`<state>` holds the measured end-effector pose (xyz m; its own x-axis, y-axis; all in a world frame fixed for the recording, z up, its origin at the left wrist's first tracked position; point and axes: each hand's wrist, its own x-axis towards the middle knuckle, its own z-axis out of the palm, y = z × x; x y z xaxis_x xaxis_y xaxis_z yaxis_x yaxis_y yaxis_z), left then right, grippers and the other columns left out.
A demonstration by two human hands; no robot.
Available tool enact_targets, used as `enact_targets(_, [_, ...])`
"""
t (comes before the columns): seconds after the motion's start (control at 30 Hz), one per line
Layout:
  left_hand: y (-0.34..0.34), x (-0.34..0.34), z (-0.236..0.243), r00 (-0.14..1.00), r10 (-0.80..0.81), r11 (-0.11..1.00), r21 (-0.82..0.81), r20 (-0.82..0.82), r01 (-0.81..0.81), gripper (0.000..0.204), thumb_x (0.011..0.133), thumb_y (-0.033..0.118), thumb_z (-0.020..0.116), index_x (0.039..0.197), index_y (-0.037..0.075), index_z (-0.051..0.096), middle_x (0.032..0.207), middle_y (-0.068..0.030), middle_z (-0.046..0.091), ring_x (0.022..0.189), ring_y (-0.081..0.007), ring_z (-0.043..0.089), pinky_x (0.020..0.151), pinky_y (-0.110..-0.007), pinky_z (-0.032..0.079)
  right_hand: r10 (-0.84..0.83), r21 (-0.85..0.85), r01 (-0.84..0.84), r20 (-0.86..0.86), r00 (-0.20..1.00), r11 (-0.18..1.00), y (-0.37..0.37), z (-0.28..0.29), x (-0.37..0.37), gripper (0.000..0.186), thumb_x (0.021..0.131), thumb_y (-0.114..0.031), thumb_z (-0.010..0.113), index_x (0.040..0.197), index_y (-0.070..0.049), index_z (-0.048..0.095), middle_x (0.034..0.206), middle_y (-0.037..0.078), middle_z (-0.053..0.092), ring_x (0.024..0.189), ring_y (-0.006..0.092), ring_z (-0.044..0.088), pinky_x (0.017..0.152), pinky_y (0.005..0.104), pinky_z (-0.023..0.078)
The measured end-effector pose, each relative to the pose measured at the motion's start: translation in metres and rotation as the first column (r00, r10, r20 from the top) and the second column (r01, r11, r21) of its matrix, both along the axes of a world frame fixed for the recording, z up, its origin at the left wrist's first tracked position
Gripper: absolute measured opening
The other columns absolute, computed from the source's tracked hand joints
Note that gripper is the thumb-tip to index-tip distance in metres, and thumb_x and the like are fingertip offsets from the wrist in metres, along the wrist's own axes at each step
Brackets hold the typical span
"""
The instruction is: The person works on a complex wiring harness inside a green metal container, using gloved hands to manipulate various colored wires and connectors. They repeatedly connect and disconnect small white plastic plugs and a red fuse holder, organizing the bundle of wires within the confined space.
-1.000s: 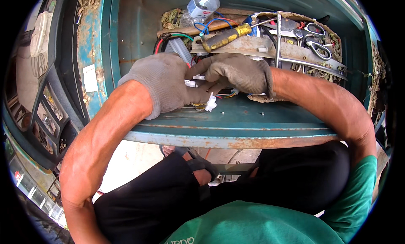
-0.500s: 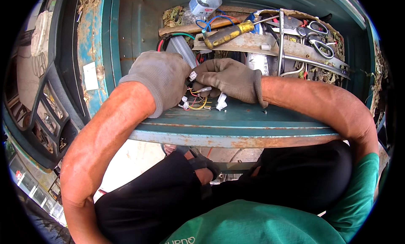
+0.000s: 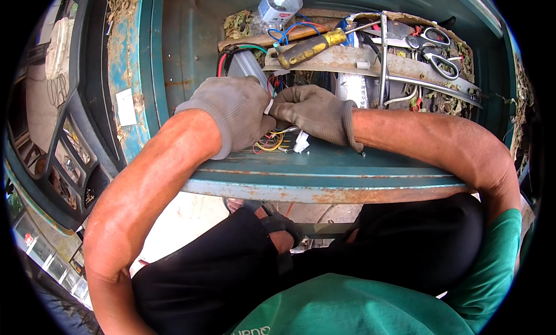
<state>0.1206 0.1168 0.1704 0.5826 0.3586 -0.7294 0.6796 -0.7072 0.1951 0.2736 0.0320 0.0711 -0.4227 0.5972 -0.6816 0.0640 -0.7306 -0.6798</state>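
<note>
My left hand point(image 3: 234, 112) and my right hand point(image 3: 315, 112), both in grey-brown knit gloves, meet above the front floor of a green metal box. A small white wire connector point(image 3: 269, 105) shows between them, pinched by my right thumb and forefinger. My left fingers are curled against it, but their tips are hidden, along with whatever they grip. Thin yellow and red wires point(image 3: 272, 141) lie below the hands, beside another white connector point(image 3: 301, 142). Behind my left hand, a ribbed silver metal case point(image 3: 248, 67) has thick red, black and green cables point(image 3: 222, 63) running by it.
The green box's rusty front rim point(image 3: 324, 193) crosses before my knees. Farther back lie a yellow-and-black screwdriver point(image 3: 313, 48), scissors point(image 3: 437, 51), a metal strip point(image 3: 336, 61), a wooden handle point(image 3: 301, 33) and a plastic bottle point(image 3: 275, 11). A black plastic frame point(image 3: 63, 132) stands left.
Both hands have shifted slightly away from me and closer together. My left hand has turned a little over the connector, which now shows less. The wires below have shifted slightly.
</note>
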Motion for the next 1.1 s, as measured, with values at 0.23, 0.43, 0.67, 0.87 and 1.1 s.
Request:
enact_targets(0.23, [0.005, 0.009, -0.012, 0.997, -0.054, 0.998, 0.009, -0.057, 0.055, 0.033, 0.095, 0.03, 0.061, 0.103, 0.002, 0.078, 0.103, -0.0209, 0.075, 0.099, -0.0389, 0.072, 0.091, -0.048, 0.057, -0.001, 0.204, -0.038, 0.189, 0.982, 0.978, -0.002, -0.018, 0.004, 0.022, 0.1, -0.012, 0.06, 0.113, 0.001, 0.072, 0.105, 0.01, 0.075, 0.092, 0.0184, 0.071, 0.086, 0.0311, 0.058])
enact_targets(0.43, [0.0, -0.006, -0.001, 0.987, -0.035, 0.999, 0.017, -0.154, 0.038, 0.03, 0.093, 0.022, 0.06, 0.109, 0.003, 0.078, 0.116, -0.021, 0.074, 0.109, -0.0387, 0.071, 0.097, -0.046, 0.056, 0.262, 0.138, -0.977, 0.949, 0.177, 0.161, 0.03, -0.008, -0.001, 0.023, 0.09, -0.009, 0.067, 0.109, -0.004, 0.08, 0.118, 0.017, 0.076, 0.11, 0.0326, 0.073, 0.096, 0.0394, 0.057])
enact_targets(0.67, [0.003, 0.006, -0.003, 0.991, -0.083, 0.996, -0.024, -0.11, 0.081, 0.032, 0.087, 0.013, 0.06, 0.112, 0.003, 0.078, 0.119, -0.0221, 0.074, 0.11, -0.0392, 0.072, 0.095, -0.047, 0.057, 0.473, -0.127, -0.802, 0.856, 0.208, 0.583, 0.043, -0.016, -0.008, 0.041, 0.102, -0.022, 0.046, 0.122, 0.001, 0.073, 0.127, 0.026, 0.07, 0.119, 0.0396, 0.068, 0.102, 0.043, 0.053])
enact_targets(0.87, [0.003, 0.005, -0.006, 0.986, -0.152, 0.988, 0.003, -0.069, 0.153, 0.029, 0.086, 0.012, 0.063, 0.107, 0.002, 0.079, 0.108, -0.0218, 0.077, 0.1, -0.0388, 0.075, 0.087, -0.047, 0.06, 0.405, -0.194, -0.471, 0.822, 0.401, 0.86, 0.044, -0.047, -0.011, 0.043, 0.097, -0.031, 0.064, 0.12, 0.003, 0.073, 0.12, 0.026, 0.073, 0.113, 0.0396, 0.071, 0.092, 0.0442, 0.054])
enact_targets(1.1, [0.004, 0.008, 0.0, 0.985, -0.159, 0.987, -0.009, -0.066, 0.158, 0.028, 0.086, 0.013, 0.063, 0.105, 0.0, 0.079, 0.105, -0.0219, 0.077, 0.099, -0.0384, 0.076, 0.086, -0.046, 0.06, 0.511, -0.189, -0.627, 0.769, 0.385, 0.756, 0.045, -0.083, 0.007, 0.04, 0.098, -0.028, 0.062, 0.121, 0.003, 0.072, 0.115, 0.022, 0.075, 0.104, 0.0338, 0.073, 0.089, 0.0439, 0.054])
